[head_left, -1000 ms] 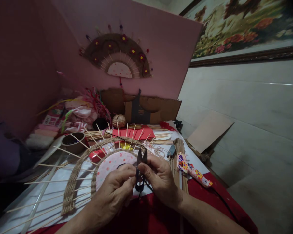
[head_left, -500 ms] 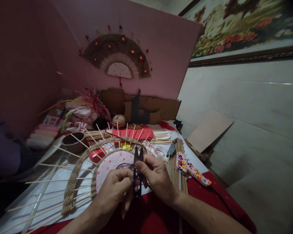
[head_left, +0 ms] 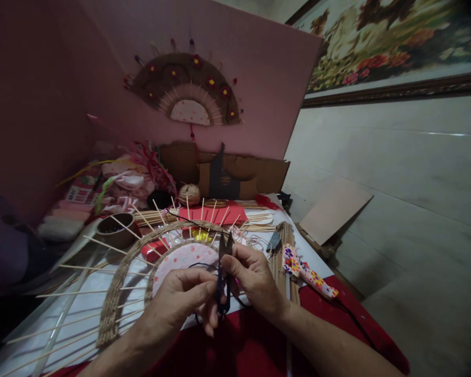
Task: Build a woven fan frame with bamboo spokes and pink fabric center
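My right hand is closed round dark thread snips, blades pointing up and slightly apart. Close beside them, my left hand pinches thumb against fingers on a black cord, part of which loops above that hand; its grip is partly hidden. Behind both hands lies a fan-shaped frame of thin sticks with a woven twine band and a pink dotted half-round centre. A further length of black cord crosses the top of the band.
A hot glue gun with flowered cover lies right on cardboard strips. Behind are a tape roll, twine ball, red paper and bundled pink materials. A finished fan hangs on the pink board.
The snips and my right hand have shifted slightly right. My left hand has turned a little, its lower fingers showing more. The view has moved slightly.
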`<state>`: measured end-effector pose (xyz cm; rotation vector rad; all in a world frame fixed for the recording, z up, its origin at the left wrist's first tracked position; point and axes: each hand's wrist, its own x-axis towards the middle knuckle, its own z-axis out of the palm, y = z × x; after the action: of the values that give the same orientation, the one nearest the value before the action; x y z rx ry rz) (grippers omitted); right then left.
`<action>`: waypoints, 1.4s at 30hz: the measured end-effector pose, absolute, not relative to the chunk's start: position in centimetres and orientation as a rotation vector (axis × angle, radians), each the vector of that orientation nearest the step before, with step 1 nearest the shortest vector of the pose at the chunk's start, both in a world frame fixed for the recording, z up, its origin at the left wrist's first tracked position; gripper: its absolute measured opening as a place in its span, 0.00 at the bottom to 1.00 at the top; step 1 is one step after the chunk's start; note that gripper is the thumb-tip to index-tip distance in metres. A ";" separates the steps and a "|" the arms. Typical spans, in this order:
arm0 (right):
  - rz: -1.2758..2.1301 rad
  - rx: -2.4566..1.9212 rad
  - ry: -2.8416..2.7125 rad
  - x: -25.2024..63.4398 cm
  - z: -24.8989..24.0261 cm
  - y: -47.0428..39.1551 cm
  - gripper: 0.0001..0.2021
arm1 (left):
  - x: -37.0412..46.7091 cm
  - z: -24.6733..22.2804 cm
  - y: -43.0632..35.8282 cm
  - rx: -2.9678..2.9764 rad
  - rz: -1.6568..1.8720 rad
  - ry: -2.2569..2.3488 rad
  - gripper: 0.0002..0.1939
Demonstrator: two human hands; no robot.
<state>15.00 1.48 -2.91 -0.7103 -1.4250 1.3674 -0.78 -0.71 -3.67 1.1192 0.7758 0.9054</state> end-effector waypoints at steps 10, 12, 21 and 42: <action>1.427 -0.653 -1.411 14.9 -2.9 1.3 0.17 | -0.1 -3.8 -1.4 1.061 0.895 0.744 0.13; 1.467 -0.638 -1.411 14.9 -2.8 1.5 0.18 | -0.1 -3.9 -1.4 1.045 0.862 0.690 0.12; 1.513 -0.682 -1.406 15.2 -2.8 2.2 0.19 | -0.4 -3.1 -1.3 1.116 0.875 0.776 0.13; 1.500 -0.650 -1.389 15.0 -2.7 1.9 0.19 | -0.2 -2.8 -1.3 1.007 0.879 0.766 0.13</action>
<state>15.04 1.88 -2.75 -0.6503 -1.3887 1.5005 -0.23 -1.34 -2.85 1.0075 0.7663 0.8789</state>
